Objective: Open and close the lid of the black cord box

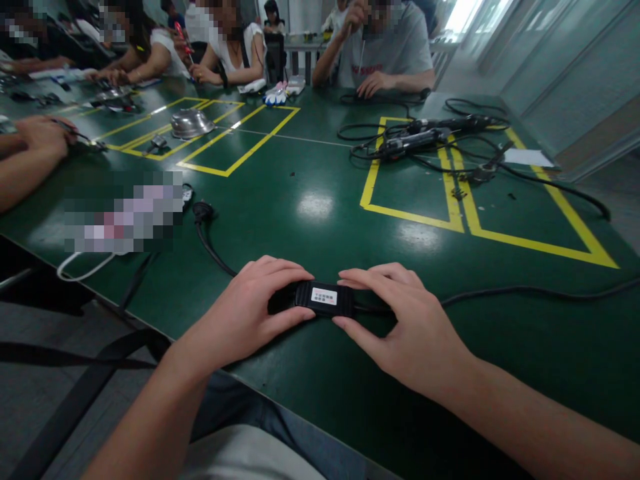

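Note:
A small black inline box (325,299) on a power cord lies close to the table's near edge, its white printed label (324,295) facing up. My left hand (250,307) grips its left end between thumb and fingers. On the opposite end, the thumb and fingers of my right hand (407,323) are closed around the box's edges. From the left side the cord runs behind my left hand to a black plug (203,213). To the right, the black cord (520,291) emerges past my right hand and crosses the table.
Black corded tools (415,141) with tangled cables lie at the back right among yellow tape outlines (415,217). A metal bowl (192,124) sits at the back left. A blurred-out item (130,217) with a white cable lies left. Several people sit around the green table (280,207).

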The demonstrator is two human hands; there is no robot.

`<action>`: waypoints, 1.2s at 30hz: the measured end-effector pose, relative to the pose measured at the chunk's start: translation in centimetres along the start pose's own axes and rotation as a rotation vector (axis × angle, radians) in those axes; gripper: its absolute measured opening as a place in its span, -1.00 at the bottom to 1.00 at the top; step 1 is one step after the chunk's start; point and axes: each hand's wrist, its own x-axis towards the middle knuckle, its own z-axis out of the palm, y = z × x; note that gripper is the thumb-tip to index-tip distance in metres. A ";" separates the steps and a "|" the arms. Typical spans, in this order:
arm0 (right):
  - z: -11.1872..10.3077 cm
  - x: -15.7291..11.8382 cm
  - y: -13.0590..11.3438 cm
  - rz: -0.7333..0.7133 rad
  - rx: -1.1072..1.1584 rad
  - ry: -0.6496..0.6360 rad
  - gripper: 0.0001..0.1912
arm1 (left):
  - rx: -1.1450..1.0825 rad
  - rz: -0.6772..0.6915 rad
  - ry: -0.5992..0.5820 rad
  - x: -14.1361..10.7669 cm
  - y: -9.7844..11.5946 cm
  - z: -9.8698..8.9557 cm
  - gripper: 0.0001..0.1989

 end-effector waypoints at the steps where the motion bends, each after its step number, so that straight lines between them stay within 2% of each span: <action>1: 0.1 0.0 0.0 0.000 0.001 -0.001 -0.61 | -0.002 -0.001 0.000 0.0 0.0 0.0 -0.69; 4: 0.2 -0.1 0.0 0.004 0.010 -0.021 -0.62 | -0.022 -0.008 0.002 0.0 0.2 0.0 -0.71; 7: 0.2 -0.1 -0.1 0.042 0.035 -0.060 -0.54 | -0.096 -0.046 0.038 -0.3 0.2 -0.2 -0.69; 9: 0.1 0.0 -0.2 0.071 0.052 -0.076 -0.48 | -0.109 -0.099 0.135 -0.3 0.0 -0.2 -0.67; 12: 0.0 0.1 -0.2 0.088 0.059 -0.083 -0.47 | -0.005 -0.191 0.317 0.0 -0.6 0.0 -0.64; 14: 0.0 0.1 -0.1 0.083 0.057 -0.086 -0.50 | 0.081 -0.256 0.357 0.3 -1.1 0.2 -0.61; 17: 0.1 0.1 -0.1 0.061 0.054 -0.088 -0.58 | 0.171 -0.322 0.302 0.8 -1.6 0.5 -0.58; 21: 0.2 0.2 -0.1 0.060 0.042 -0.091 -0.75 | 0.214 -0.319 0.253 0.9 -1.7 0.7 -0.53; 24: 0.3 0.1 -0.3 0.073 -0.009 -0.075 -0.87 | 0.221 -0.268 0.316 0.6 -1.2 0.6 -0.55; 27: 0.2 0.1 -0.4 0.059 -0.060 -0.067 -0.93 | 0.202 -0.148 0.363 0.1 -0.3 0.3 -0.70; 29: 0.2 0.0 -0.5 0.051 -0.068 -0.068 -0.95 | 0.153 -0.047 0.236 -0.2 0.3 0.1 -0.85; 32: 0.2 -0.1 -0.5 0.058 -0.045 -0.062 -0.91 | 0.092 0.030 0.069 -0.2 0.7 -0.1 -0.93; 36: 0.4 -0.2 -0.3 0.052 -0.009 -0.045 -0.88 | 0.049 0.013 0.041 -0.1 0.6 0.0 -0.96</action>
